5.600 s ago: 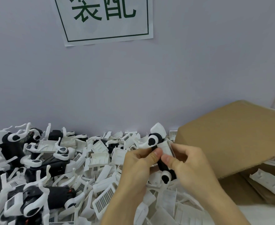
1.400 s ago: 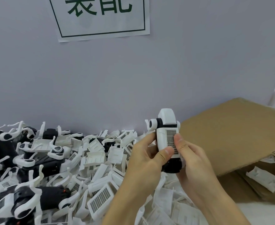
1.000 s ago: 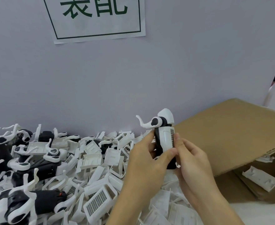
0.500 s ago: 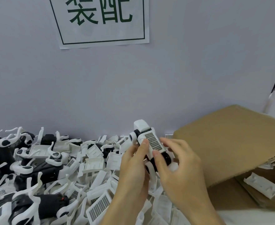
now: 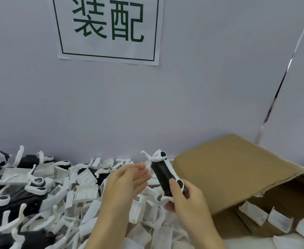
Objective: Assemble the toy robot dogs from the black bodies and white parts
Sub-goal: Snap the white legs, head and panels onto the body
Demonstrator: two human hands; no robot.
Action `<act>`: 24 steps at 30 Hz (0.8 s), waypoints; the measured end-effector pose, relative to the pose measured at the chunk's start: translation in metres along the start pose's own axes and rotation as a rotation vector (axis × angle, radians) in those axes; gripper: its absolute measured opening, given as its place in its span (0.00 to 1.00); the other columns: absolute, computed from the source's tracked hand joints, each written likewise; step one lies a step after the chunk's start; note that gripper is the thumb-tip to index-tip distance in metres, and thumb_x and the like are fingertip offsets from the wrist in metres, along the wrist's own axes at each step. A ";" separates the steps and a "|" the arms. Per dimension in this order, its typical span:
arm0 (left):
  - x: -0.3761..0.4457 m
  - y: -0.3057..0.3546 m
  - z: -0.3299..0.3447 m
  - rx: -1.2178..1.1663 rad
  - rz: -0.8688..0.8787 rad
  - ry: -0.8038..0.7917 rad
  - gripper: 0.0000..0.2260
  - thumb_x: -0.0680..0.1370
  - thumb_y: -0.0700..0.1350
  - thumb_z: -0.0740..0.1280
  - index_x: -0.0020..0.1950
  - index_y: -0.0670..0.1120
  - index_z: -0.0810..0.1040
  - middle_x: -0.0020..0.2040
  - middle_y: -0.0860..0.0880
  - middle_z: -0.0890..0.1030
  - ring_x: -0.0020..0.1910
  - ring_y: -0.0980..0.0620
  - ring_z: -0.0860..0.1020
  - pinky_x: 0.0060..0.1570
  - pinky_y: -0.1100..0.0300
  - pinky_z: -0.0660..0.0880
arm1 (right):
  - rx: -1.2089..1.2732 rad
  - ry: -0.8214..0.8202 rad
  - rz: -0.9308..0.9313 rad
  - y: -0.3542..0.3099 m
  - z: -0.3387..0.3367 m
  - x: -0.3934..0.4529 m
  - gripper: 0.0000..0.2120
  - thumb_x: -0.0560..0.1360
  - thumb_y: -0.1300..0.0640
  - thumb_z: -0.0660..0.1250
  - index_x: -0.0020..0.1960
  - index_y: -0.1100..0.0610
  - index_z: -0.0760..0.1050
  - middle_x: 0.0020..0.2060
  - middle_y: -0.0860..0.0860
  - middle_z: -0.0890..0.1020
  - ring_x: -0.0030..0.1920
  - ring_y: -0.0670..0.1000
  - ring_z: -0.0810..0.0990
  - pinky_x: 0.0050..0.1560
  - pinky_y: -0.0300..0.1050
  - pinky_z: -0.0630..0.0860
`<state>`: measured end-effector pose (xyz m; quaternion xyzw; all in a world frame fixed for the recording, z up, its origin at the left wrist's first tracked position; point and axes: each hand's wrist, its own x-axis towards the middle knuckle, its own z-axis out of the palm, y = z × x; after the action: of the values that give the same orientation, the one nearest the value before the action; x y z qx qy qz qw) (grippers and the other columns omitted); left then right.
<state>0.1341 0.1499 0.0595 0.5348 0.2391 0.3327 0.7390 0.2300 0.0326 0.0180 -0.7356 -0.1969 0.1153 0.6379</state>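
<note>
Above parts pile [image 5: 86, 194], toy dog [image 5: 162, 174] in right hand [image 5: 187, 200]

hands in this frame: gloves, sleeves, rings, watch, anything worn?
Nothing worn that shows. The left hand and right hand are both bare, no gloves, no rings visible. Both forearms run bare to the bottom edge of the frame, with no sleeve, cuff, watch or band in view. Motion blur softens the fingers, so small marks can't be ruled out.

1 head cam looked forward and down, close over both hands, facing the wall [image 5: 201, 96] just beyond them.
</note>
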 end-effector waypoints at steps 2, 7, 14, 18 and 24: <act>-0.001 0.006 -0.007 0.038 0.076 0.042 0.12 0.81 0.34 0.61 0.47 0.41 0.84 0.43 0.43 0.87 0.43 0.46 0.87 0.46 0.53 0.79 | 0.409 -0.034 0.292 -0.011 -0.007 0.005 0.16 0.82 0.53 0.65 0.51 0.68 0.79 0.36 0.59 0.82 0.38 0.60 0.83 0.41 0.57 0.84; 0.000 0.009 -0.016 0.049 0.102 0.071 0.12 0.82 0.32 0.58 0.51 0.39 0.81 0.40 0.43 0.87 0.37 0.43 0.84 0.40 0.52 0.77 | 0.958 0.036 0.277 -0.044 -0.056 0.032 0.16 0.83 0.55 0.62 0.63 0.66 0.75 0.51 0.66 0.83 0.52 0.68 0.83 0.33 0.48 0.83; 0.002 0.007 -0.014 0.102 0.121 0.062 0.12 0.80 0.32 0.60 0.47 0.40 0.83 0.38 0.42 0.86 0.37 0.40 0.82 0.40 0.50 0.77 | 1.243 0.308 0.040 -0.088 -0.161 0.084 0.19 0.86 0.56 0.57 0.75 0.62 0.65 0.70 0.65 0.71 0.57 0.63 0.80 0.38 0.44 0.83; 0.005 0.000 -0.016 0.308 0.169 0.058 0.14 0.81 0.32 0.59 0.45 0.43 0.83 0.37 0.46 0.86 0.37 0.43 0.83 0.41 0.49 0.79 | 1.166 0.266 0.159 -0.083 -0.173 0.077 0.31 0.86 0.47 0.52 0.80 0.68 0.51 0.73 0.70 0.64 0.67 0.68 0.73 0.68 0.54 0.74; 0.014 -0.017 -0.036 0.765 0.212 -0.017 0.15 0.82 0.37 0.60 0.45 0.53 0.80 0.38 0.49 0.84 0.36 0.44 0.81 0.36 0.54 0.78 | 0.773 0.105 0.163 -0.056 -0.096 0.026 0.14 0.84 0.59 0.56 0.56 0.65 0.78 0.48 0.61 0.84 0.40 0.52 0.86 0.39 0.38 0.81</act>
<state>0.1216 0.1791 0.0319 0.7959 0.2830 0.2898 0.4500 0.2858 -0.0361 0.0905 -0.4592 -0.0470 0.1935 0.8657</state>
